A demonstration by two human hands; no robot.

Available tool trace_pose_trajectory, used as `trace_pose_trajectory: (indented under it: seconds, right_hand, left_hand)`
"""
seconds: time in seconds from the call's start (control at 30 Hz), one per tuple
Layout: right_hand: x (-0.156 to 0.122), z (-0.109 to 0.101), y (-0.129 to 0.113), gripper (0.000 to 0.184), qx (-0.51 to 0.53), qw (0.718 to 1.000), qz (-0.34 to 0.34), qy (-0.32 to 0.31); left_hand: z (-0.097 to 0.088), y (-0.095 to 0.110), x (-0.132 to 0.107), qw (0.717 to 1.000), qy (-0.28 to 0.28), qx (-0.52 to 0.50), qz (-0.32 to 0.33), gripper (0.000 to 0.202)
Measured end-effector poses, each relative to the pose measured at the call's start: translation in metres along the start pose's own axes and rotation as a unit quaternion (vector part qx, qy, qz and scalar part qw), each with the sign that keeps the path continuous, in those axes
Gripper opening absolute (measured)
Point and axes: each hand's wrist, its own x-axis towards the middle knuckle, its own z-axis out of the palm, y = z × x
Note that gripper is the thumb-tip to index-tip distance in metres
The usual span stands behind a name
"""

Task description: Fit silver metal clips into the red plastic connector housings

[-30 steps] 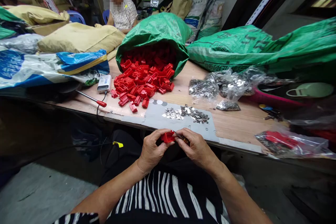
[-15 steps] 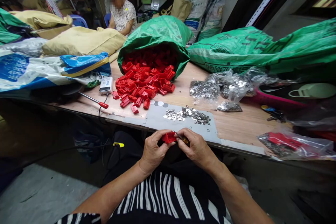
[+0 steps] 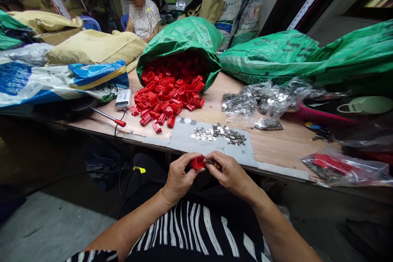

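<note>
Just off the table's front edge, my left hand [image 3: 180, 175] is closed around a red plastic part [image 3: 197, 162], pinched between thumb and fingers. My right hand [image 3: 229, 172] grips a slim tool with a dark and yellow handle [image 3: 215, 165], perhaps a small screwdriver. Its thin dark tip meets the right side of the red part; the exact contact is hidden by my fingers. Beyond my hands, small shiny metal pieces [image 3: 218, 133] lie spread on a grey mat [image 3: 184, 141]. A heap of similar red parts [image 3: 167, 100] spills out of a green sack [image 3: 187, 35].
Plastic bags of metal pieces [image 3: 239, 104] lie right of the mat. A red-handled rod [image 3: 118, 122] and a white device with a cable [image 3: 123, 99] sit at left. Another green sack [image 3: 276, 55] lies behind. A co-worker [image 3: 143, 16] sits across the table.
Both hands stay in nearly the same place. The red part appears slightly turned in my left hand, with the tool still against it.
</note>
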Motion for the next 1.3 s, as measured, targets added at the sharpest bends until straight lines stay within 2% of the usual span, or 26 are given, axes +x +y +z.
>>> trace_pose_trajectory:
  seconds: [0.17,0.3,0.4,0.57,0.77,1.3]
  right_hand:
    - [0.001,-0.002,0.000,0.009,-0.001,1.000,-0.007,-0.011]
    - [0.000,0.002,0.000,0.008,-0.004,0.999,0.027,0.041]
    - [-0.002,0.008,0.001,0.012,0.001,0.997,0.047,0.068]
    - [-0.003,0.014,0.000,0.014,0.020,0.995,0.052,0.086]
    - [0.000,0.016,-0.004,0.016,0.036,0.993,0.067,0.092]
    - [0.004,0.022,-0.011,0.017,-0.003,0.985,0.121,0.119]
  left_hand:
    - [0.000,0.002,0.000,1.000,-0.003,-0.017,-0.022,0.030]
    - [0.000,0.002,0.001,0.997,0.019,-0.023,-0.065,0.031]
    - [-0.001,0.003,0.002,0.996,0.039,-0.015,-0.074,0.031]
    - [-0.001,0.004,0.002,0.997,0.061,0.010,-0.045,0.031]
    - [0.000,0.002,-0.001,0.998,0.058,0.022,0.006,0.033]
    - [0.001,-0.003,-0.001,0.998,0.063,0.030,-0.001,0.032]
